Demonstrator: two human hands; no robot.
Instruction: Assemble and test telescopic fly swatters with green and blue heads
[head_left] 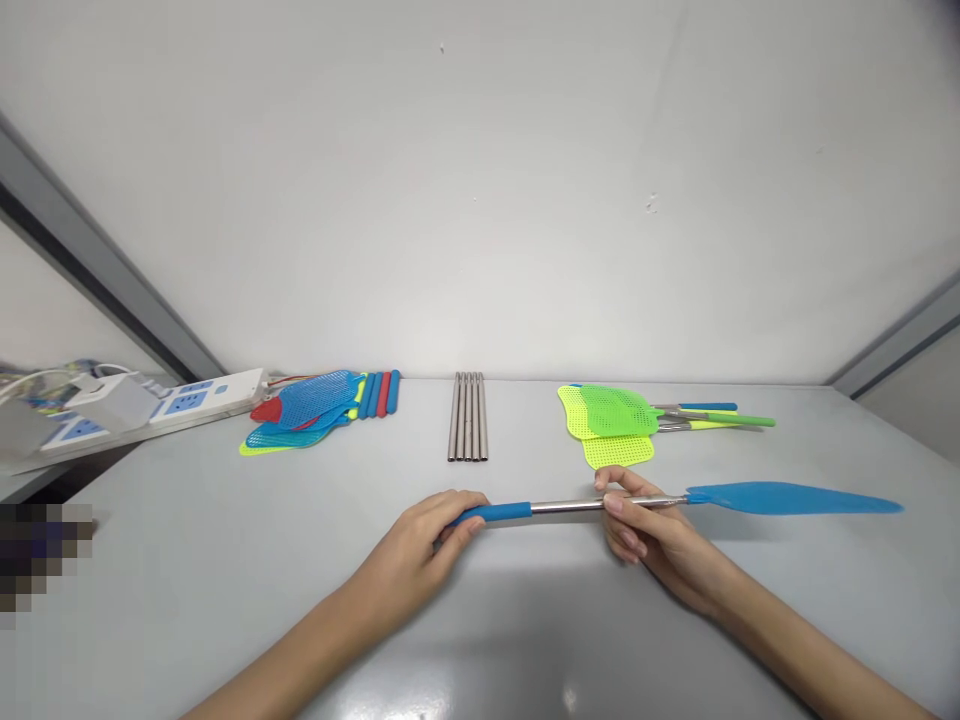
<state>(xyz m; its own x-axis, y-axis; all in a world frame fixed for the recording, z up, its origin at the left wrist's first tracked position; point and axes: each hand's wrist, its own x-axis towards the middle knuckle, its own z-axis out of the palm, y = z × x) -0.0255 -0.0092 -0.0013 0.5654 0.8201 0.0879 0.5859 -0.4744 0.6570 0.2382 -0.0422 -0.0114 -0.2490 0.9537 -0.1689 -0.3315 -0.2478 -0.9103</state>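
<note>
- The fly swatter (675, 502) has a blue handle grip, a silver metal rod and a blue head.
- The swatter pile (611, 420) near the desk's far right is neon green and yellow mesh.
- The mesh heads (307, 408) at far left are blue, red and yellow.
- The grips (379, 393) beside them are blue and red.
- The rods (468, 417) are silver-grey.
- The desk (225, 560) is plain light grey.
- The power strip (202, 395) is white with blue sockets.

Bright, even light falls from above, leaving only soft shadows under the forearms on the bench (225, 560). A small glare spot shines near the bench's near edge. Wide-angle distortion bends the side edges; a pixelated patch (41, 555) sits at left.
</note>
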